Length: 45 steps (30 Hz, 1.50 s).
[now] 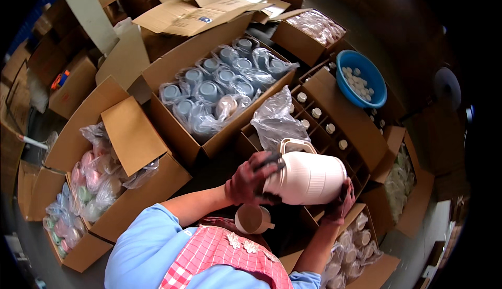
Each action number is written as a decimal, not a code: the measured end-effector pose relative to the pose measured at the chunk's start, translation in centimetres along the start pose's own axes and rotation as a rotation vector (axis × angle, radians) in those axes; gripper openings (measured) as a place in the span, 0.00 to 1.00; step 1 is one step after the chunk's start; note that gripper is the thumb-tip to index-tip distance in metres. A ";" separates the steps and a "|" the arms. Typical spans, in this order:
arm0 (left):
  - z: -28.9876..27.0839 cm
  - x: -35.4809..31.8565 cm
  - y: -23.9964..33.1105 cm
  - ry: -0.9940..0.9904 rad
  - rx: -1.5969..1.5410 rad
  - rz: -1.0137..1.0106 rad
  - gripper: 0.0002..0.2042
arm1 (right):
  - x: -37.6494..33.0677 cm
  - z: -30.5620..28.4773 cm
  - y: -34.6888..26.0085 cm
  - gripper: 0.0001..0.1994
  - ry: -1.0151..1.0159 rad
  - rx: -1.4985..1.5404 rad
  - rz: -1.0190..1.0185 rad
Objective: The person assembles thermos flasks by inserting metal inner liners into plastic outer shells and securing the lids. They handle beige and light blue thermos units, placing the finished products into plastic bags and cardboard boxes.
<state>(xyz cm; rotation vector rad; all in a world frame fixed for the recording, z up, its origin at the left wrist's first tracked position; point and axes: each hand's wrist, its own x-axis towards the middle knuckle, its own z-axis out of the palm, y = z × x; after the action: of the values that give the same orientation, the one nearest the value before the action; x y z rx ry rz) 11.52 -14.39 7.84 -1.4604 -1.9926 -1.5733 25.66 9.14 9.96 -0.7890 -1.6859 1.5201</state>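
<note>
A pale cream-pink jug (314,176) with a ribbed band and a carrying handle is tipped on its side in front of me. It looks like an insulated pot. My left hand (252,178), in a dark red work glove, is closed on its left end. Similarly gloved, my right hand (341,204) grips the right end, its fingers partly hidden behind the jug. Below my left hand, by my checked apron, sits a pale cup (252,219) with a small side handle. Behind the jug, a crumpled clear plastic bag (275,117) lies on a divided carton.
The divided carton (361,127) holds several white-capped items. Beyond stands a carton (191,138) of bagged blue-grey cups; a blue basin (341,84) holds white caps. Bagged pastel pieces (94,171) fill a left carton, bagged cream cups (361,237) one at my right.
</note>
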 end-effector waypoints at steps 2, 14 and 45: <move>-0.1 1.1 -0.9 0.117 -0.338 -0.378 0.35 | -1.1 0.4 -0.1 0.15 0.037 0.258 0.000; -1.4 2.0 -4.2 0.295 -0.879 -0.443 0.32 | 0.8 1.1 -5.1 0.25 -0.724 0.698 -0.290; 3.2 3.7 -17.7 0.286 -1.259 -1.148 0.20 | 5.7 4.0 10.1 0.14 -0.045 0.392 -0.002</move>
<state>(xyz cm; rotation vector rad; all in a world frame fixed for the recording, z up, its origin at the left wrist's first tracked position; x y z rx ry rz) -2.87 -8.56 -1.94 0.1200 -1.6297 -3.5893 18.89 12.80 0.34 -0.5476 -1.3540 1.8025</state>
